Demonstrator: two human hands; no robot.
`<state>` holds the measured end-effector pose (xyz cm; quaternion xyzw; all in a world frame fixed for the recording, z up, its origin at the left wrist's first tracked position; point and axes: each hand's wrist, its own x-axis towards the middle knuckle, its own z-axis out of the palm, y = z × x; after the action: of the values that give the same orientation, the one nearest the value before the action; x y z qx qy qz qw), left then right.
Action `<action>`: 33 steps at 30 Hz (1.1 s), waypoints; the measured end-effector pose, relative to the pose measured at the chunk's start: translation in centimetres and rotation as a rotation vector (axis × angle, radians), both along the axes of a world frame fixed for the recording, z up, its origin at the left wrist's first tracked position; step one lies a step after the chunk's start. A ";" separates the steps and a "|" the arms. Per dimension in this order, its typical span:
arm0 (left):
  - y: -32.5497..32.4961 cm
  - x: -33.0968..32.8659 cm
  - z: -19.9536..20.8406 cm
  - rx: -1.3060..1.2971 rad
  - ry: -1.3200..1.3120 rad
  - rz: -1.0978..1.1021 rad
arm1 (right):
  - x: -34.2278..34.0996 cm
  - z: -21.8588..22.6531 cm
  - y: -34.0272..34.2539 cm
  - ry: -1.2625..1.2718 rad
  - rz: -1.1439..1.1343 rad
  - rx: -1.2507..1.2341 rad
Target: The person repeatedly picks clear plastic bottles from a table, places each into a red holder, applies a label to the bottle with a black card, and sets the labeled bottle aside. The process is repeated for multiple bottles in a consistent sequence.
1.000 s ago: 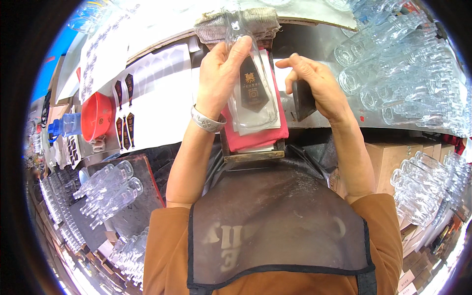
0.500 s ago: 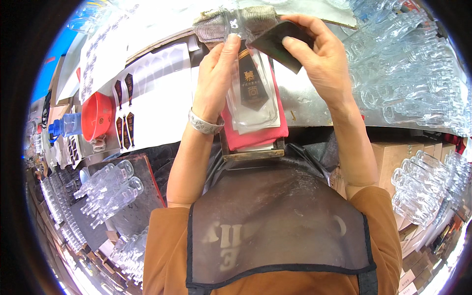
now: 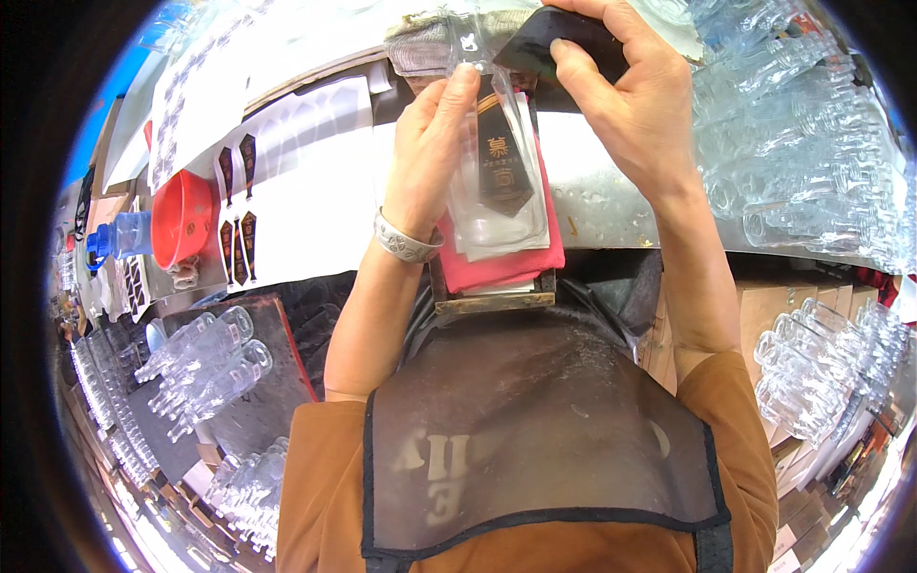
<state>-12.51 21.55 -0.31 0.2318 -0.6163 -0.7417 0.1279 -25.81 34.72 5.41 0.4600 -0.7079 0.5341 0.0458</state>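
A clear glass bottle (image 3: pixel 492 237) lies with its neck pointing away from me, a dark tie-shaped decal (image 3: pixel 502 186) with gold marks on its upper side. My left hand (image 3: pixel 428 158) is closed around it near the shoulder, thumb on top. Beneath it, a pink cloth (image 3: pixel 537 272) covers a wooden frame (image 3: pixel 497 304). Between thumb and fingers, my right hand (image 3: pixel 635 115) grips a flat black scraper-like piece (image 3: pixel 549 43), held beside the bottle's neck. Its far edge reaches close to the glass; whether they touch is unclear.
Left of the frame, a white sheet with dark tie-shaped decals (image 3: pixel 239 246) lies by a red bowl (image 3: pixel 181 220) and a blue-capped clear jug (image 3: pixel 129 236). Many glass bottles (image 3: pixel 783 158) crowd the table's right. A folded cloth (image 3: pixel 417 48) sits behind. More bottles (image 3: pixel 205 358) stand lower left.
My right hand has moved up and slightly right with the black piece, away from the decal. My left hand keeps its hold; the bottle appears a little farther right.
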 end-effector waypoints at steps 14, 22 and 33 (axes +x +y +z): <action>0.0 2.0 1.7 0.134 0.028 0.180 | 3.4 1.9 1.6 0.306 0.485 0.130; -0.6 3.5 1.6 -0.030 -0.015 0.204 | 3.8 1.4 0.5 0.449 0.392 0.132; -0.4 6.3 2.4 -0.138 0.039 0.191 | 2.7 1.4 -0.7 0.360 0.195 0.202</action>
<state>-6.25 21.17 2.07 0.2658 -0.6382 -0.6864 0.2255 -23.14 34.01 6.81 0.6164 -0.6902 0.3718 0.0734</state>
